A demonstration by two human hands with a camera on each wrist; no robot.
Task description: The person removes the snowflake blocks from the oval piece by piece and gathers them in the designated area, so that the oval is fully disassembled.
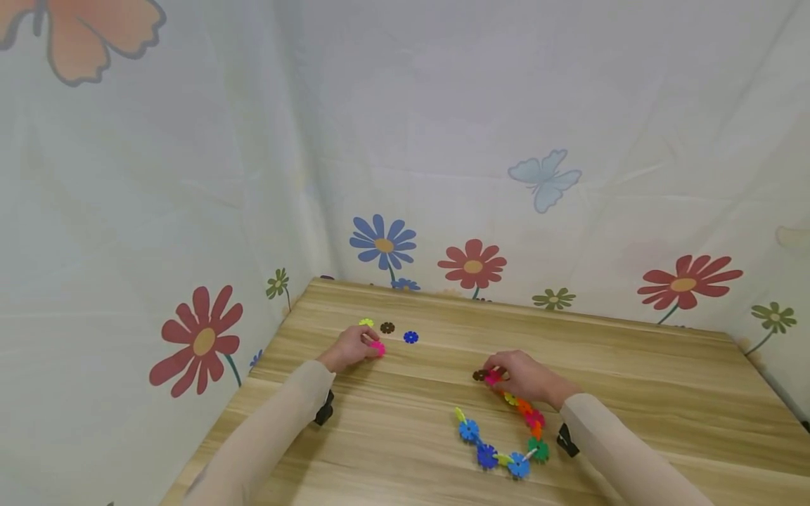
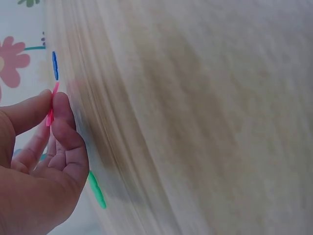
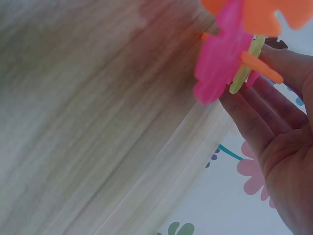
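Note:
Between thumb and index finger, my left hand [image 1: 351, 347] pinches a pink flower-shaped disc [image 1: 378, 348]; the left wrist view shows this pink disc [image 2: 50, 115] edge-on. My right hand [image 1: 524, 376] grips the far end of a chain of interlocked flower discs, at a pink disc [image 1: 492, 378] beside a brown one [image 1: 479, 376]. From there the chain curves through yellow, orange, a green disc [image 1: 538, 450] and several blue ones to an upright yellow disc [image 1: 460, 414]. Close up in the right wrist view, a pink link [image 3: 220, 63] partly hides the fingertips.
Near the left hand lie a loose yellow disc [image 1: 366, 322], a brown disc [image 1: 387, 327] and a blue disc [image 1: 410, 337]. The wooden table [image 1: 392, 400] meets a pale flower-printed curtain [image 1: 443, 140] at its back and left edges.

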